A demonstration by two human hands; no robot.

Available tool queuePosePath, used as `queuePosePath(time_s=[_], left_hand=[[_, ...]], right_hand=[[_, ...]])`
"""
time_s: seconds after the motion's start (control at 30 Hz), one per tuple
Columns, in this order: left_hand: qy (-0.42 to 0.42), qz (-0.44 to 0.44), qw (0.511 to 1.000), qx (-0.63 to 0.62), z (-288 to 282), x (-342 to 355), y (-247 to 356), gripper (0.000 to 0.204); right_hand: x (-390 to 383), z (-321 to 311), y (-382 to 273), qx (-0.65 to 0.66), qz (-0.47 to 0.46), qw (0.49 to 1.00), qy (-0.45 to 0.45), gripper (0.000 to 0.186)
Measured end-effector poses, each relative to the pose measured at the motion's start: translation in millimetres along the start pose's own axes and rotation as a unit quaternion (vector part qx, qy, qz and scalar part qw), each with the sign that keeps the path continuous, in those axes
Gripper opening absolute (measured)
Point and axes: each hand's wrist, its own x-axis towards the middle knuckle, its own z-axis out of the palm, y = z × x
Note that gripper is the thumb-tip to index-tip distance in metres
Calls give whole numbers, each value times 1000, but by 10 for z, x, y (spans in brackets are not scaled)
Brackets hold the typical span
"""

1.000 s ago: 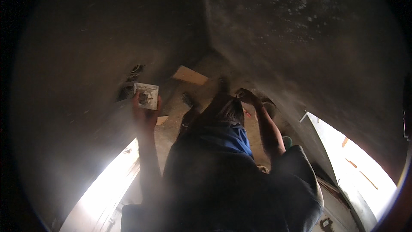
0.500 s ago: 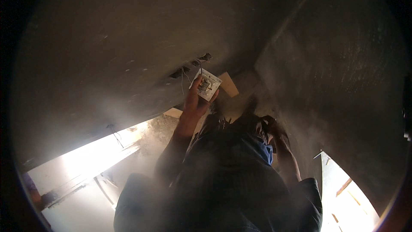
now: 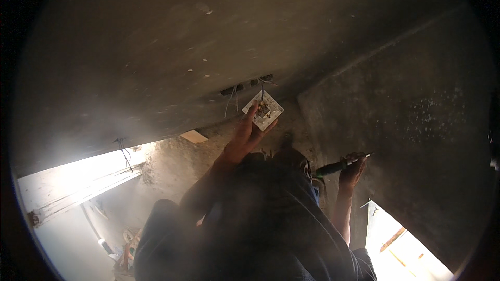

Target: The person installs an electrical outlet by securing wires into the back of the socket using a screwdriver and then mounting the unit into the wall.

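My left hand [image 3: 246, 138] grips a white square electrical wall plate [image 3: 273, 119] by its edge, thumb on top. The plate's back faces me, showing brass-coloured terminals. A dark wire [image 3: 262, 89] runs to it from the recessed box openings [image 3: 232, 90] in the wall, where thin loose wires also hang. Out to the right, my right hand [image 3: 352, 173] is closed round a screwdriver [image 3: 331, 168] with a thick dark handle. Its thin bright tip points right, away from my body. The fingers are partly in shadow.
A dark plastered wall [image 3: 156, 36] meets a second wall [image 3: 416, 99] in a corner. Other loose wires [image 3: 124, 152] hang at the left, near a bright opening. A flat tan piece [image 3: 194, 136] lies on the floor below. Several jumbled objects [image 3: 126, 252] lie at lower left.
My right hand has come away from my waist and moved out to the right, now with the screwdriver in it. My left hand still holds the wall plate, slightly lower and turned.
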Motion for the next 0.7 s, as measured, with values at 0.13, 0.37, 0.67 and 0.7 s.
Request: queuePosePath(time_s=[0.13, 0.37, 0.67, 0.7], left_hand=[[-14, -20, 1000, 3, 6, -1, 17, 41], [-107, 196, 952, 211, 50, -51, -77, 37], [-50, 44, 995, 78, -311, 188, -122, 46], [-38, 29, 997, 67, -199, 150, -61, 46]], right_hand=[[-168, 442, -89, 166, 133, 977, 18, 27], [-700, 894, -104, -127, 191, 954, -191, 49], [-467, 1817, -1488, -551, -91, 750, -354, 61], [-465, 1967, -1657, -561, -127, 734, -361, 59]])
